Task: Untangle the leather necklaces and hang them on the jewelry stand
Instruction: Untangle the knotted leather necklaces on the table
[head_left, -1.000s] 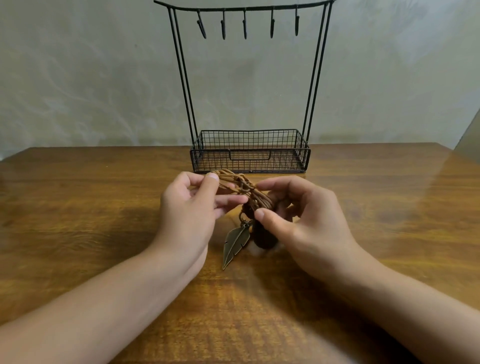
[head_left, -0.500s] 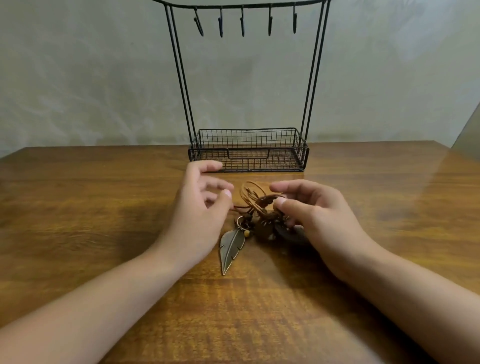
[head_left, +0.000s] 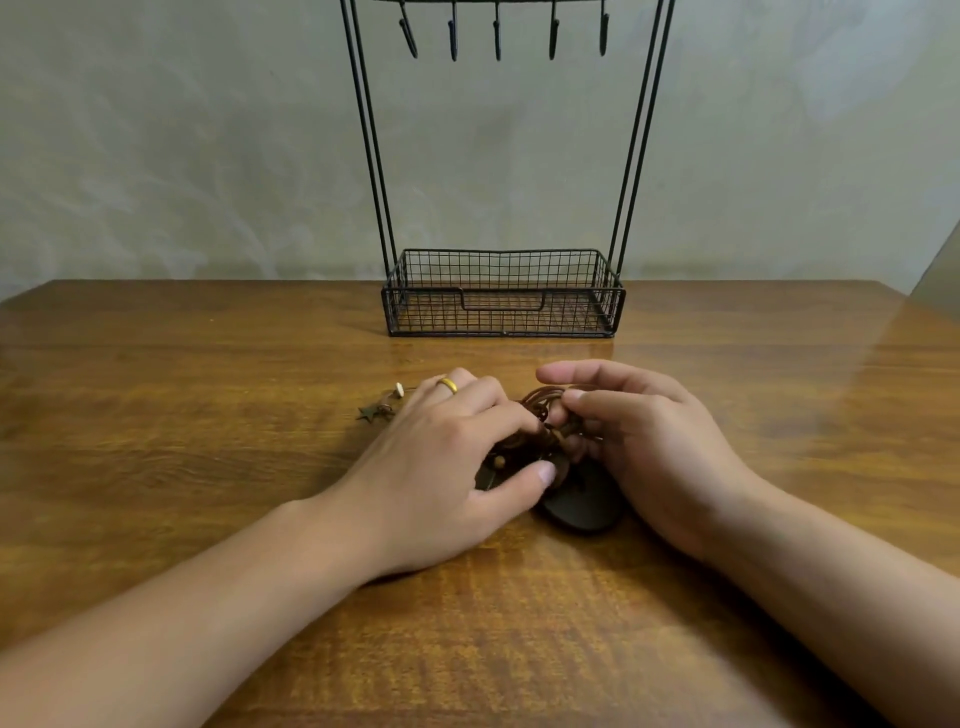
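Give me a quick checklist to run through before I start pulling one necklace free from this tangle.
1. Hooks on the jewelry stand free: ok, all five that show are bare.
2. Cord bundle lying on the table: ok, between both hands.
3. Left hand steadying the bundle: ok, its fingers rest over it.
4. Right hand gripping one single cord: cannot tell, its fingers hide the strands.
5. Star charm clear of the tangle: cannot tell, its cord runs under the left hand.
6. Dark oval pendant free: not ok, cords cross its top.
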